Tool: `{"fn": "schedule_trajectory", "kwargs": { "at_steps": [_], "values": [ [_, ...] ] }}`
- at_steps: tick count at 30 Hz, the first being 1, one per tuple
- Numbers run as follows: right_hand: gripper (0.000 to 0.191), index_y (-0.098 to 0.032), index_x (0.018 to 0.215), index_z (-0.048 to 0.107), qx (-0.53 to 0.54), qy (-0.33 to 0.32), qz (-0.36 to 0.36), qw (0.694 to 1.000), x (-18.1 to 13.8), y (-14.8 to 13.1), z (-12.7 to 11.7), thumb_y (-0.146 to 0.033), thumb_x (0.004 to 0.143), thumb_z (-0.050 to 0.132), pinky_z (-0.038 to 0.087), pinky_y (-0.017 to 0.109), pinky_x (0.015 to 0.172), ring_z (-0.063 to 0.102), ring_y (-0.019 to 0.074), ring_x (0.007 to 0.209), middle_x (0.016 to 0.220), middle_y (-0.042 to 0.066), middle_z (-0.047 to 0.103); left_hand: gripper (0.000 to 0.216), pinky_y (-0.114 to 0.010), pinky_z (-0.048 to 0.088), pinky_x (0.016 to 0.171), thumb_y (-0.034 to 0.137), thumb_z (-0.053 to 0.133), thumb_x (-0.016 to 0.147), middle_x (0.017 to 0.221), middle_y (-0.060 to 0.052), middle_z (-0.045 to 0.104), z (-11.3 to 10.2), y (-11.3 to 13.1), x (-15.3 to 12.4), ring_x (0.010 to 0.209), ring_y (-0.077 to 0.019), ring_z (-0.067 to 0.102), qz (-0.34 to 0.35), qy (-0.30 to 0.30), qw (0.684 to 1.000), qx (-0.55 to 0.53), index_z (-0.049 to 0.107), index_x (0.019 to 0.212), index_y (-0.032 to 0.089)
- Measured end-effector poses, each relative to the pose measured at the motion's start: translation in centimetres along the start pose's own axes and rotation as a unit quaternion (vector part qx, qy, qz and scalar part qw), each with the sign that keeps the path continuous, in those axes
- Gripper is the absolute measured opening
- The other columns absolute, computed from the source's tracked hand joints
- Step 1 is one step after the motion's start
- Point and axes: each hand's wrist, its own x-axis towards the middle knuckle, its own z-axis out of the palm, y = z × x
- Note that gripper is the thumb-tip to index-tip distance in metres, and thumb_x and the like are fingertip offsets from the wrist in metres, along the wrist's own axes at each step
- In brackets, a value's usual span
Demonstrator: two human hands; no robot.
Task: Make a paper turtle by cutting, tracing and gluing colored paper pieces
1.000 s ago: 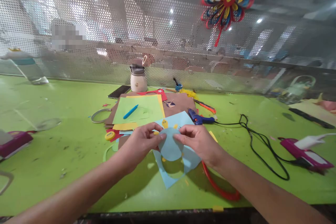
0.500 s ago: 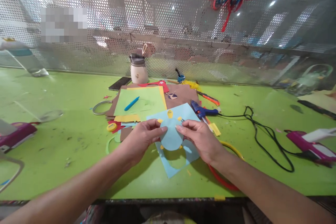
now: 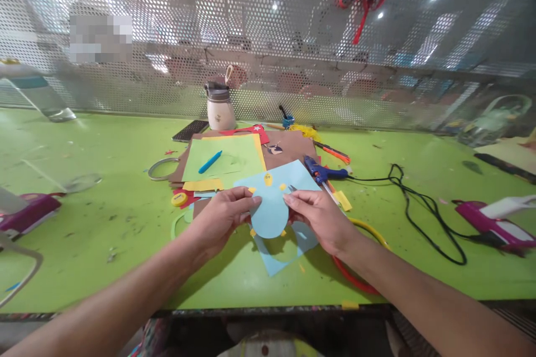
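Between my two hands is a paper turtle (image 3: 269,215), a round light-blue body with a small yellow head and yellow feet at its edge. My left hand (image 3: 228,212) pinches its left edge, thumb on the front. On the other edge my right hand (image 3: 315,215) pinches it the same way, and a dark pointed tip (image 3: 292,188) shows by its fingers; the rest is hidden. Beneath lies a light-blue sheet (image 3: 270,265) with a round hole cut in it.
Green paper (image 3: 234,150) with a blue pen (image 3: 210,162) lies on brown sheets beyond my hands. A blue glue gun (image 3: 324,170) with a black cable (image 3: 412,201) rests to the right, near a yellow-and-red ring (image 3: 349,278). A bottle (image 3: 220,111) and a phone (image 3: 190,130) stand farther back.
The paper turtle has shifted slightly left, and its right-hand edge sits a little differently at my right fingers. Both hands still pinch it.
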Motion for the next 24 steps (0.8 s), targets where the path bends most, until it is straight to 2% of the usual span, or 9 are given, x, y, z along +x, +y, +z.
{"fn": "schedule_trajectory", "kwargs": {
  "at_steps": [5,12,18,24],
  "values": [
    [0.034,-0.014,0.066,0.063,-0.019,-0.009,0.009,1.0,-0.28,-0.29,0.14,-0.046,0.079,0.064,0.045,0.028,0.057,0.054,0.012,0.057,0.06,-0.001,0.059,0.018,-0.017,0.037,0.051,0.022,0.073,0.073,0.057,0.004,0.057,-0.2,-0.14,0.18,0.052,-0.006,0.048,0.01,-0.002,1.0,0.014,0.059,0.065,0.014],
    [0.029,-0.014,0.067,0.063,-0.061,-0.005,0.02,0.998,-0.44,-0.06,0.14,-0.041,0.074,0.07,0.045,0.025,0.053,0.057,0.0118,0.051,0.053,-0.001,0.061,0.018,-0.016,0.035,0.049,0.023,0.072,0.074,0.053,0.006,0.053,-0.62,-0.31,0.48,0.05,-0.0052,0.045,0.012,-0.005,0.999,0.037,0.059,0.065,0.014],
    [0.026,-0.015,0.067,0.063,-0.063,-0.01,0.022,0.998,-0.64,0.04,0.17,-0.039,0.078,0.068,0.045,0.024,0.056,0.056,0.0106,0.053,0.054,-0.002,0.062,0.013,-0.017,0.039,0.054,0.022,0.071,0.074,0.061,0.004,0.056,-0.65,-0.34,0.37,0.056,-0.0064,0.048,-0.016,0.004,1.0,0.005,0.061,0.071,0.015],
    [0.026,-0.015,0.068,0.063,-0.058,-0.014,0.016,0.998,-0.72,0.03,0.21,-0.038,0.079,0.067,0.045,0.024,0.058,0.055,0.0098,0.054,0.056,-0.002,0.061,0.011,-0.021,0.045,0.061,0.024,0.066,0.079,0.073,-0.004,0.066,-0.2,-0.56,0.07,0.067,-0.0127,0.059,-0.045,-0.039,0.998,0.014,0.068,0.084,0.014]
  ]
}}
